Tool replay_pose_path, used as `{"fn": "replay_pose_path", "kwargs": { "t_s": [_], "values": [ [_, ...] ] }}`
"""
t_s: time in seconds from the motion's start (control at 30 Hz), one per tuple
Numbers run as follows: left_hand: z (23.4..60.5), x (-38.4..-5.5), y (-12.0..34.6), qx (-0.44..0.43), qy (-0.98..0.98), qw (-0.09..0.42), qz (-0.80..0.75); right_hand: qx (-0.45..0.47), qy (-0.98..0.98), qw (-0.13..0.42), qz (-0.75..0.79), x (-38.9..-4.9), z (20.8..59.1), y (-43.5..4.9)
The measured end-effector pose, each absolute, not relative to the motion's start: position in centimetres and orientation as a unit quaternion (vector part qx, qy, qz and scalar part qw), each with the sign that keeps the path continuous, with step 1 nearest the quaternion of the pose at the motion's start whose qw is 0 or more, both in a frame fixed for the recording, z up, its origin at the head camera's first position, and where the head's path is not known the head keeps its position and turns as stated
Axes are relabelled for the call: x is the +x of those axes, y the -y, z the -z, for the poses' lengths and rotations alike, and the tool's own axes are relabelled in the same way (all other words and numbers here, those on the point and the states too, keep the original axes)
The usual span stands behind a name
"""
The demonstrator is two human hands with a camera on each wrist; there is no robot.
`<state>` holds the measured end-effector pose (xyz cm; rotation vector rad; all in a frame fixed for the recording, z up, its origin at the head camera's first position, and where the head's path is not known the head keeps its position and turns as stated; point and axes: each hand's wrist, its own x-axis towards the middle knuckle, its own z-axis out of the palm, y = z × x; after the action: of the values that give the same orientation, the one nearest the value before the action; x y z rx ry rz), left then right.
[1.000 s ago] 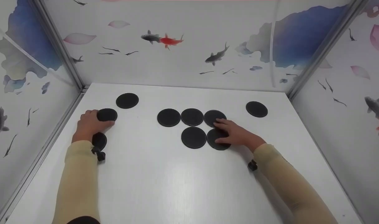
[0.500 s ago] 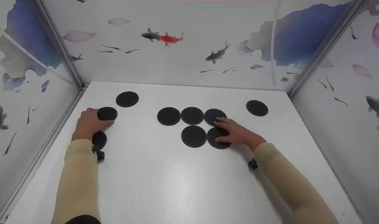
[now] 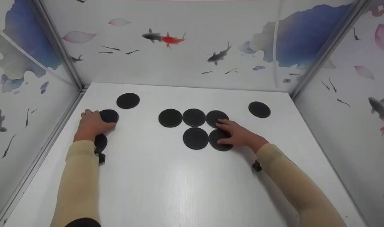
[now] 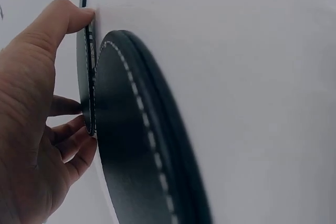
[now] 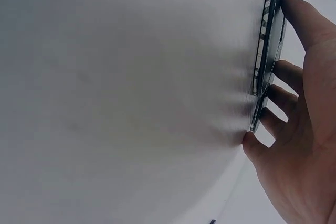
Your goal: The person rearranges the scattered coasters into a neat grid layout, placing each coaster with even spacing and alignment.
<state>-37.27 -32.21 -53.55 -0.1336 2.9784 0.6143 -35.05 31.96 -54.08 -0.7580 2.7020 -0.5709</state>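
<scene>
Walls (image 3: 185, 72): pale panels on three sides of us, printed with fish, pink petals and blue-grey washes.
Table (image 3: 166, 183): white, faintly grained, with soft glare toward the front.
Metal posts (image 3: 58, 44): grey, at both far corners.
Sleeves (image 3: 299, 183): pale yellow, reaching in from the near side.
Right hand (image 3: 241, 134): fingers apart, resting on the upper right disc (image 3: 213, 116), the thumb on the lower right disc (image 3: 216, 135).
Left hand (image 3: 92, 126): thumb and fingers clamped on opposite edges of the left-side disc (image 3: 110, 116).
Black discs: nine, all on the table. Three in a touching row and two touching below form our central group; the wrist-side disc (image 3: 101, 143) lies partly hidden beside the left wrist; the far-left disc (image 3: 128, 101) and far-right disc (image 3: 259, 109) sit apart.
Stitching: white, around a disc's rim, in our left wrist view.
</scene>
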Motion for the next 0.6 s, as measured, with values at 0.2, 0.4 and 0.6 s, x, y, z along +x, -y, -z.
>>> {"fn": "replay_pose_path", "kwargs": {
  "t_s": [0.2,0.4,0.6],
  "values": [
    [53.39,-36.95,32.14,-0.041,-0.976,0.047,-0.208,-0.262,-0.935,0.138,0.195,-35.14,54.27,-32.06],
    [53.56,-36.76,32.56,-0.032,-0.973,0.045,-0.226,-0.265,-0.935,0.134,0.196,-35.10,54.51,-31.91],
    [52.74,-36.69,31.85,-0.013,-0.972,0.035,-0.232,-0.264,-0.934,0.135,0.199,-35.10,54.21,-32.03]
  ]
}}
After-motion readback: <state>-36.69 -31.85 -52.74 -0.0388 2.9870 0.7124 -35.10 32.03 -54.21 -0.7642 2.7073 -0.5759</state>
